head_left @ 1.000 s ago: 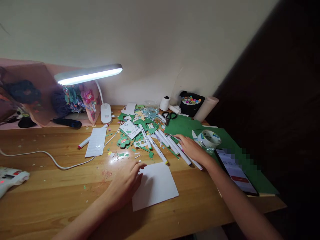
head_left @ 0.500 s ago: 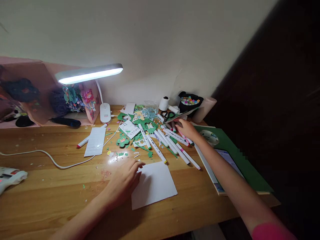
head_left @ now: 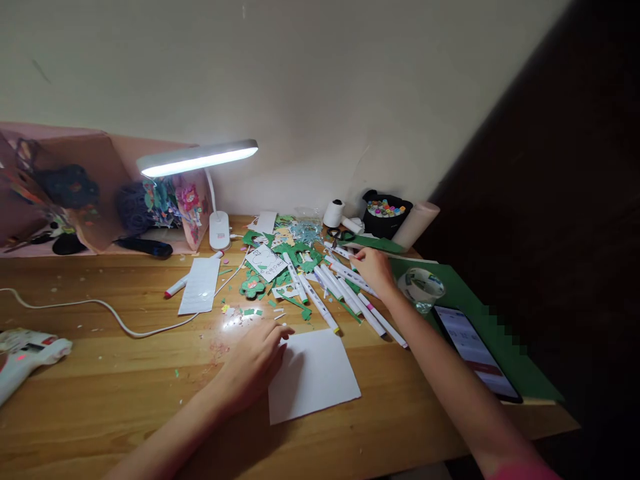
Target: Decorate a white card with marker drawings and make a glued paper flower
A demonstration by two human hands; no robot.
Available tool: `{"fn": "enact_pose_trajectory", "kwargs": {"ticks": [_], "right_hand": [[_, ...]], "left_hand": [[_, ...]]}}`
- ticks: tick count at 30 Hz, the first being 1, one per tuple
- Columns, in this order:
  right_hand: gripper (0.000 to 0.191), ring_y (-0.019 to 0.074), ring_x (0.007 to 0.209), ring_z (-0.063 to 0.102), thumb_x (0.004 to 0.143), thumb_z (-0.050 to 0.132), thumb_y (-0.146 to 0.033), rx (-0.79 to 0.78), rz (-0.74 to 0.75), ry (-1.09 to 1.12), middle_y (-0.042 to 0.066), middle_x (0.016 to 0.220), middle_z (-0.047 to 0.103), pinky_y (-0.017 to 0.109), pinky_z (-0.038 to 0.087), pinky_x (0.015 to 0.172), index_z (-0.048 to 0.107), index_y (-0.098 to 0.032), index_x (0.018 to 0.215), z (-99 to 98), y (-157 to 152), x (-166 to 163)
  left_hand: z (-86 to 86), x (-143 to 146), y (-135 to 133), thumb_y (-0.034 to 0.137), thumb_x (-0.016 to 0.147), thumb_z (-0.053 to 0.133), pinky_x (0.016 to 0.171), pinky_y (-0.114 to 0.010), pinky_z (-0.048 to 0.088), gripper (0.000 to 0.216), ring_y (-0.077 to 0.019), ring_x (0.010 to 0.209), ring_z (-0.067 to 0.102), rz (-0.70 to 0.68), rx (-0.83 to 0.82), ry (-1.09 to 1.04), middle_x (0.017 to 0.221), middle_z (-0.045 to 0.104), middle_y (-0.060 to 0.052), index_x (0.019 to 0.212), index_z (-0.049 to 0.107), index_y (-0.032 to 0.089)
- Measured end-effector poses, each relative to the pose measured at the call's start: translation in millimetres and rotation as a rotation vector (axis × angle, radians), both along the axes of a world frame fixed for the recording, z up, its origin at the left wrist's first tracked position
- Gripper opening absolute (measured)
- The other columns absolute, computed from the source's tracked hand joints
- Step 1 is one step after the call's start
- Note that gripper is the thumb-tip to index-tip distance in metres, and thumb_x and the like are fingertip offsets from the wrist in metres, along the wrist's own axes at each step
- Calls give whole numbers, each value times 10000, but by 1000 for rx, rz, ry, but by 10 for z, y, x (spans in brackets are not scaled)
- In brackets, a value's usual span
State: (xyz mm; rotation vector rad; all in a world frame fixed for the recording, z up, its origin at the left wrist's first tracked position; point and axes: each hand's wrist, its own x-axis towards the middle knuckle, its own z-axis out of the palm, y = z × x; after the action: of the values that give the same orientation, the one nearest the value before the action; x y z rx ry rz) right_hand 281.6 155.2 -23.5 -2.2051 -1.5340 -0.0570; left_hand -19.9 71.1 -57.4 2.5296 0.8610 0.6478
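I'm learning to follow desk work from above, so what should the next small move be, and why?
Probably the right hand should draw one of the loose markers clear: it reaches in among them, several lie crowded side by side, and the white sheet by the left hand looks blank. Whether the right hand already grips one is hard to tell.

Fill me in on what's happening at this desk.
Someone is working bare-handed at a wooden desk. The left hand is at the left edge of a plain white sheet, fingers loosely curled. The right hand is in among the loose markers; whether it grips one is hard to tell. Beyond the sheet lies a messy spread of green paper scraps, and the desk lamp is lit.
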Motion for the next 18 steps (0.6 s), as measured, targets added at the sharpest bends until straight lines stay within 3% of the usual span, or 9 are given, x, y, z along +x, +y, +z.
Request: {"fn": "enact_pose_trajectory", "kwargs": {"ticks": [3,4,6,8,13,15,18], "right_hand": [[206,262,767,656,845,517,-373,117,9,-2,105,785,698,327,452,657,581,-177,834,169,-378,-113],[228,254,718,660,846,519,-405,241,50,50,94,741,693,326,461,632,563,-181,847,210,-504,-162],[231,218,648,660,839,536,-430,430,169,238,71,736,688,305,484,586,531,-200,851,267,-715,-273],[219,193,638,660,830,559,-427,504,303,468,49,734,683,293,508,585,517,-212,843,284,-845,-393],[277,146,484,620,830,543,-469,303,457,1052,-7,574,652,257,515,489,490,-209,750,168,-885,-639],[304,140,462,613,818,553,-485,235,453,1179,-14,537,640,245,512,472,489,-204,721,83,-872,-689],[317,127,446,599,806,569,-489,198,419,1261,-20,516,621,226,496,457,505,-197,702,-25,-879,-718]], "left_hand": [[9,-1,-15,118,903,344,765,-348,456,207,-203,889,543,10,-40,-14,981,570,-74,1043,481,183],[12,1,-26,120,903,345,765,-347,454,206,-200,887,542,14,-64,-24,977,568,-70,1040,483,187],[17,8,-54,138,908,354,772,-342,453,202,-190,883,542,29,-130,-60,976,562,-62,1059,473,200],[23,18,-80,186,919,373,782,-334,455,233,-178,882,542,94,-203,-138,1023,544,-63,1145,424,216],[89,11,-72,299,931,403,792,-308,446,440,-162,916,521,328,-272,-333,1214,441,-88,1332,227,250],[129,-5,-60,330,935,393,799,-311,428,375,-173,918,516,270,-288,-259,1156,492,-75,1290,317,236],[155,-8,-77,388,943,344,715,-303,413,274,-182,792,514,190,-337,-92,889,568,-44,1008,518,187]]}}
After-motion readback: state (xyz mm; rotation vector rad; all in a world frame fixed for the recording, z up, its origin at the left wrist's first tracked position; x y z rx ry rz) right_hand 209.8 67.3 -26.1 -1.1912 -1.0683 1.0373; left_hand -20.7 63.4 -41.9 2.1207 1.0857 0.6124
